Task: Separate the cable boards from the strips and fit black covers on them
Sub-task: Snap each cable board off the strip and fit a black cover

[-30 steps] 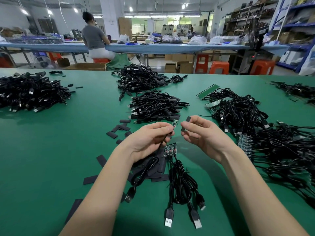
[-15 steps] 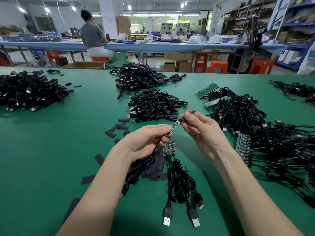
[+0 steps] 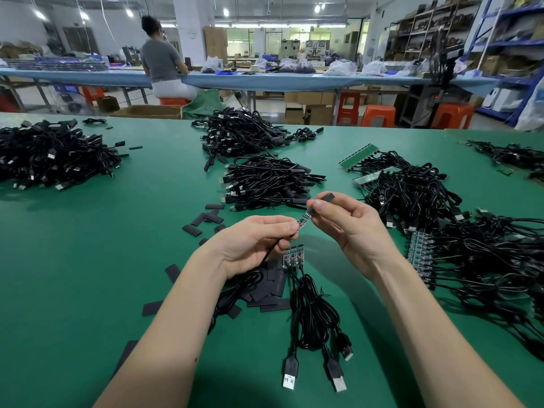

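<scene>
Green table (image 3: 88, 260): right hand (image 3: 350, 228) fingers now pinch black cover (image 3: 325, 199) onto left hand (image 3: 250, 245)'s pinched board (image 3: 303, 220).

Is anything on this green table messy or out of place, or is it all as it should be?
Nothing looks damaged. The one untidy thing is the loose black covers, scattered flat at all angles under and around the left hand; a few lie apart toward the near left edge. The cable piles are tangled but kept in separate heaps.

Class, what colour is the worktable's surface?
Green, seen clearly in the head view: the worktable.
</scene>
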